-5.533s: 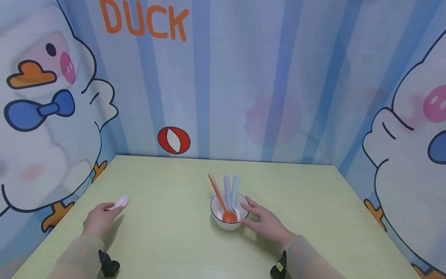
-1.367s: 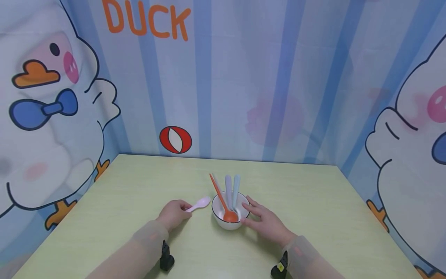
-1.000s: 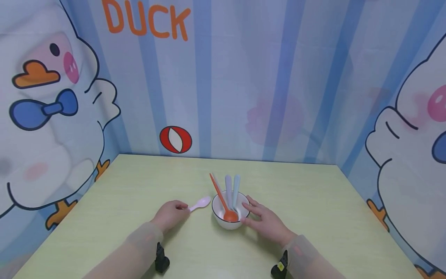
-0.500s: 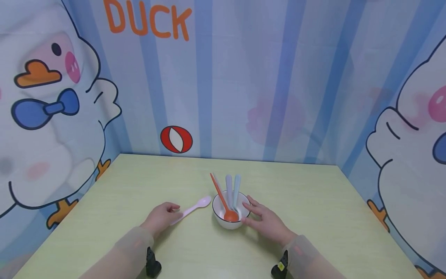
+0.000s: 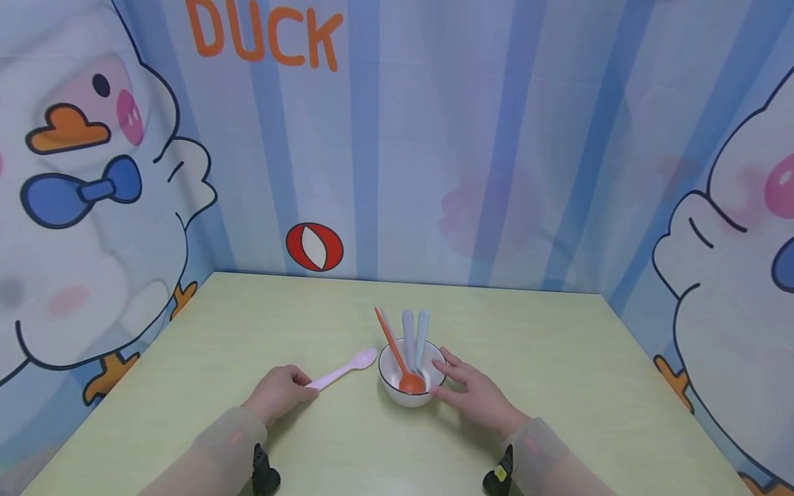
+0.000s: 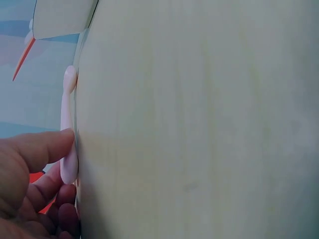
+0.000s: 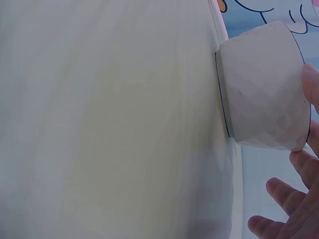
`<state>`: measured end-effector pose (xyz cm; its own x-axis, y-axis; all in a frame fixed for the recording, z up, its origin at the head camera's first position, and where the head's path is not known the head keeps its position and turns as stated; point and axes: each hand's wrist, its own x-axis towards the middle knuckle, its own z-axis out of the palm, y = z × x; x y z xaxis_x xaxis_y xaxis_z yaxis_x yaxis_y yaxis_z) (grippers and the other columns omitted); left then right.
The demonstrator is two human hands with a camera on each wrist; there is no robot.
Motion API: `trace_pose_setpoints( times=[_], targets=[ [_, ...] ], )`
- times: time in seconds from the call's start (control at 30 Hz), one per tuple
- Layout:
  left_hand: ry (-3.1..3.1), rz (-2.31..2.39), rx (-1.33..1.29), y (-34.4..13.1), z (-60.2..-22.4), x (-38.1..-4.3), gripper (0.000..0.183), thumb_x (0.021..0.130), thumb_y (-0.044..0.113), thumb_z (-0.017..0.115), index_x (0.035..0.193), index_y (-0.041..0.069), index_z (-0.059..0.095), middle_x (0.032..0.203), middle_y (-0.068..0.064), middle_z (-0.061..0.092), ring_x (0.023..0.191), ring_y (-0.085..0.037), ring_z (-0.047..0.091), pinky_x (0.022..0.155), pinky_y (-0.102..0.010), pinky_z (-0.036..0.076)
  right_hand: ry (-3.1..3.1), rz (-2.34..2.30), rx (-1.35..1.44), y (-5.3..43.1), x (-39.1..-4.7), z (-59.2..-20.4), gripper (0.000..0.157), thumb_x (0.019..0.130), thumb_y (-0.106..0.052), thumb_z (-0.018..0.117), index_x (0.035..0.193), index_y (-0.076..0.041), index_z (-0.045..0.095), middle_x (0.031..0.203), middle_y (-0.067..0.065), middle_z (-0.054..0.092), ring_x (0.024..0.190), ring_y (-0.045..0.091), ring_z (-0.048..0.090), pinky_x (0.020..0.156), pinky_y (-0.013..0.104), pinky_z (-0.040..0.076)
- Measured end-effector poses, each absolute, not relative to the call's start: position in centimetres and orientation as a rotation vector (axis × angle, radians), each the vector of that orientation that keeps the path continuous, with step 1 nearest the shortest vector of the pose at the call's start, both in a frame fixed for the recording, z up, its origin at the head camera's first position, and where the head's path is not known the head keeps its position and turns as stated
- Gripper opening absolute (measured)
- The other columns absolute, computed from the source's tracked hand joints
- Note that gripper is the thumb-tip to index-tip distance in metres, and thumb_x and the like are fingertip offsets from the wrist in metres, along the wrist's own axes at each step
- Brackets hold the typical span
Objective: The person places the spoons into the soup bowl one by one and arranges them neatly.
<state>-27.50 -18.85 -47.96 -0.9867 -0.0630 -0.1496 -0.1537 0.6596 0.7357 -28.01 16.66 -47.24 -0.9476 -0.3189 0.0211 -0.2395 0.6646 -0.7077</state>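
Observation:
My left hand (image 5: 278, 394) pinches a pink spoon (image 5: 338, 374) near the end of its handle. The spoon's bowl end points right, just short of the white bowl (image 5: 397, 397). In the left wrist view the thumb presses on the spoon (image 6: 67, 109) from above, with fingers beneath. My right hand (image 5: 474, 394) holds the white, dark-rimmed bowl at its right side, fingers over the rim and thumb outside. Standing in it are an orange spoon (image 5: 412, 383), its head low in the bowl, and utensils with lavender (image 5: 408, 327) and light blue (image 5: 423, 325) handles; their lower ends are partly hidden.
The pale yellow table (image 5: 527, 344) extends around both hands. A blue striped curtain (image 5: 422, 138) with cartoon ducks and a printed red ball (image 5: 314, 246) encloses its back and sides. Black wrist cameras (image 5: 265, 472) hang under the wrists.
My left hand has carried the pink spoon rightward from the table's left side to beside the bowl, then slid back along the handle to its end. My right hand has stayed at the bowl.

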Motion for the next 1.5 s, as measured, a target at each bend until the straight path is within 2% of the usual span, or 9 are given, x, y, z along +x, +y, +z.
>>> trace_pose_setpoints(
  times=[0.5, 0.73, 0.97, 1.2, 1.33, 1.5],
  targets=[
    [2.768, 1.120, -0.150, -18.8, -47.6, -27.5, 0.018, 0.080, 0.016, 0.076, 0.091, 0.007, 0.064, 0.082, -0.004, 0.058, 0.066, -0.020, 0.048, 0.055, -0.030, 0.038, 2.775, -1.166, -0.479, 16.7, -28.1, -47.4, 0.064, 0.085, -0.049, 0.068, 0.141, -0.025, 0.050, 0.156, -0.009, 0.027, 0.143, 0.030, 0.024, 0.108, 0.058, 0.024],
    [2.771, 1.129, -0.106, -19.0, -47.4, -27.3, 0.018, 0.080, 0.017, 0.077, 0.087, 0.006, 0.063, 0.080, -0.005, 0.057, 0.066, -0.020, 0.048, 0.056, -0.030, 0.038, 2.770, -1.162, -0.488, 16.8, -28.1, -47.5, 0.065, 0.085, -0.050, 0.068, 0.142, -0.026, 0.049, 0.156, -0.010, 0.026, 0.143, 0.029, 0.024, 0.109, 0.058, 0.025],
    [2.748, 1.192, -0.148, -19.6, -47.8, -27.7, 0.019, 0.080, 0.019, 0.076, 0.091, 0.006, 0.067, 0.083, -0.005, 0.060, 0.070, -0.021, 0.049, 0.058, -0.031, 0.039, 2.770, -1.162, -0.488, 16.8, -28.1, -47.5, 0.064, 0.085, -0.050, 0.068, 0.142, -0.025, 0.049, 0.156, -0.010, 0.026, 0.143, 0.028, 0.023, 0.109, 0.058, 0.024],
    [2.662, 1.345, -0.232, -19.6, -47.8, -27.5, 0.018, 0.083, 0.018, 0.072, 0.095, 0.006, 0.067, 0.078, -0.006, 0.056, 0.064, -0.019, 0.046, 0.054, -0.030, 0.037, 2.766, -1.171, -0.480, 16.8, -28.0, -47.4, 0.064, 0.085, -0.049, 0.068, 0.142, -0.026, 0.049, 0.156, -0.010, 0.026, 0.143, 0.028, 0.023, 0.109, 0.058, 0.023],
    [2.630, 1.432, -0.248, -19.6, -47.7, -27.4, 0.025, 0.087, 0.022, 0.069, 0.104, 0.004, 0.066, 0.086, -0.007, 0.058, 0.068, -0.020, 0.047, 0.057, -0.030, 0.038, 2.764, -1.176, -0.472, 16.7, -27.9, -47.4, 0.063, 0.086, -0.048, 0.068, 0.142, -0.026, 0.049, 0.156, -0.011, 0.025, 0.143, 0.028, 0.022, 0.110, 0.058, 0.022],
    [2.620, 1.562, -0.247, -19.9, -47.7, -27.4, 0.042, 0.090, 0.031, 0.067, 0.117, -0.001, 0.062, 0.109, -0.014, 0.061, 0.087, -0.024, 0.052, 0.068, -0.031, 0.042, 2.766, -1.177, -0.476, 16.8, -27.9, -47.4, 0.063, 0.086, -0.050, 0.067, 0.142, -0.026, 0.049, 0.156, -0.011, 0.026, 0.143, 0.029, 0.022, 0.109, 0.058, 0.022]
  ],
)
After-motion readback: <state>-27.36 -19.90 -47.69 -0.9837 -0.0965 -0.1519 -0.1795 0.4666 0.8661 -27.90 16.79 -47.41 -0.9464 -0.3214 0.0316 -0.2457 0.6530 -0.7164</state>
